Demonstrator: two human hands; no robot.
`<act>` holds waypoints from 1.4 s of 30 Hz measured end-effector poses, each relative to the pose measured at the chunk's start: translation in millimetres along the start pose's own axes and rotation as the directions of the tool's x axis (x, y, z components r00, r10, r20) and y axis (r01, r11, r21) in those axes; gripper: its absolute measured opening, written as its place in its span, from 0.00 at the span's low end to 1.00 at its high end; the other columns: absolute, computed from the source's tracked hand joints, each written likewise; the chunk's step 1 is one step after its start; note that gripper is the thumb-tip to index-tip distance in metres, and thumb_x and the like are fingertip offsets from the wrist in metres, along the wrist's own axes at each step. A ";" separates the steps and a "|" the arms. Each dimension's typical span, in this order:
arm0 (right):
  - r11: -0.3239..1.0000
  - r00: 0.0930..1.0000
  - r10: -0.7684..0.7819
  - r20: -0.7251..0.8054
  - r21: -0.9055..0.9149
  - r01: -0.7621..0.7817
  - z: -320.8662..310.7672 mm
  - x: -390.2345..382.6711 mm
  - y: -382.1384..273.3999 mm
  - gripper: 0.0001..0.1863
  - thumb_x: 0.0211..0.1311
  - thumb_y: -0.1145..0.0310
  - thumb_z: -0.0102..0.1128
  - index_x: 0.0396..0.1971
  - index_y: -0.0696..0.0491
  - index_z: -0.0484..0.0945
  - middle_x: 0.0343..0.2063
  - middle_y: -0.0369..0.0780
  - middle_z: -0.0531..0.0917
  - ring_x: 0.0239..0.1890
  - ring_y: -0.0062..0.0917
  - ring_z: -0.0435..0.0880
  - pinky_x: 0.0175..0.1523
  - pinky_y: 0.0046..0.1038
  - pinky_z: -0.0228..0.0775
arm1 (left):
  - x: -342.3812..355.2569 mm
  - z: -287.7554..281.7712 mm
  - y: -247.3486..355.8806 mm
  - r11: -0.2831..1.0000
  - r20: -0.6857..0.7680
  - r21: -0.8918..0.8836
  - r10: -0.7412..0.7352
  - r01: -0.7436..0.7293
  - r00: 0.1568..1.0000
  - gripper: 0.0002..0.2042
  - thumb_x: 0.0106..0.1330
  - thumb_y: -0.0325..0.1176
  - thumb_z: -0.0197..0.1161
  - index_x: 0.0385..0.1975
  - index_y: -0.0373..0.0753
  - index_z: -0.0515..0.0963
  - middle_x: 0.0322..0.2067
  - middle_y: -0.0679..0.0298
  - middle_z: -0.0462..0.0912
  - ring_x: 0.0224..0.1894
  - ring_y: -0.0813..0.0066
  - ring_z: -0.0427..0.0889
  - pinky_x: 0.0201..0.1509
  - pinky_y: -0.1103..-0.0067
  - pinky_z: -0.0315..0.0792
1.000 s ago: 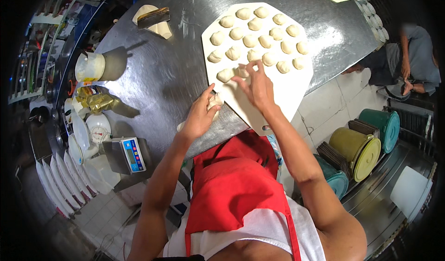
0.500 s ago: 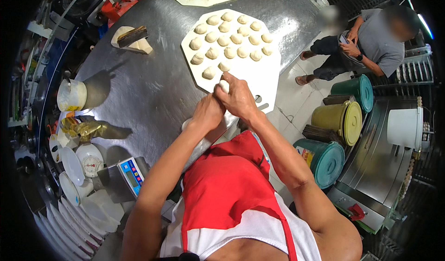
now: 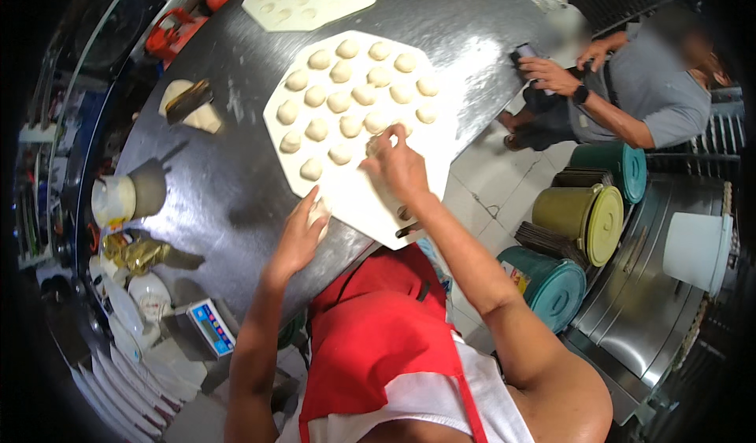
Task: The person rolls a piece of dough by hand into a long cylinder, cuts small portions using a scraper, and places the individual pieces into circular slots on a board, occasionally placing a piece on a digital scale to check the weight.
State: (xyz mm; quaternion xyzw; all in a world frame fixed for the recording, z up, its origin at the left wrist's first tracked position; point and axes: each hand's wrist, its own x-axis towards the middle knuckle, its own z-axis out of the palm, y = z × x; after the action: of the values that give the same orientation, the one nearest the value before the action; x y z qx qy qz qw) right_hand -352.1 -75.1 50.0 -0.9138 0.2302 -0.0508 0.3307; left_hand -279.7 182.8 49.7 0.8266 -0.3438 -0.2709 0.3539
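A white eight-sided board (image 3: 358, 203) lies on the metal table, with rows of pale dough balls (image 3: 317, 129) on its far part. My right hand (image 3: 403, 174) is over the board, fingers bent down around a dough ball (image 3: 373, 147) at the near end of the rows; the fingers hide most of that ball. Beside the board's near left edge, my left hand (image 3: 293, 242) is closed around a piece of dough (image 3: 319, 215), which shows between thumb and fingers. Slots are cut in the board's near right corner.
On the metal table (image 3: 220, 167) are a dough lump with a dark-bladed scraper (image 3: 189, 103), a white tub (image 3: 114, 199), a digital scale (image 3: 211, 326) and another board (image 3: 315, 2). Lidded buckets (image 3: 555, 289) stand at right. A person in grey (image 3: 630, 100) holds a phone nearby.
My hands, together at the board's near edge before, are now apart. The right has moved onto the board with a dough ball; the left has gone left with dough. The other person has leaned closer.
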 end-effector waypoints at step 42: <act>0.654 0.978 0.018 0.207 0.737 -0.168 -15.9 -68.5 -62.1 0.15 0.67 0.71 0.65 0.51 0.58 0.78 0.36 0.48 0.85 0.39 0.34 0.87 0.47 0.36 0.78 | -8.6 18.8 18.4 0.901 0.181 -0.407 -0.083 0.152 0.980 0.18 0.77 0.37 0.60 0.61 0.34 0.75 0.43 0.51 0.87 0.47 0.63 0.87 0.51 0.70 0.78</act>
State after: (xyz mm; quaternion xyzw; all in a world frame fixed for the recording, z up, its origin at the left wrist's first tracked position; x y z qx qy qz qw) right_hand -392.8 -11.3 105.3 -0.6833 0.2041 -0.0409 0.6998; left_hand -304.9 172.3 54.3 0.7263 -0.2543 -0.4244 0.4772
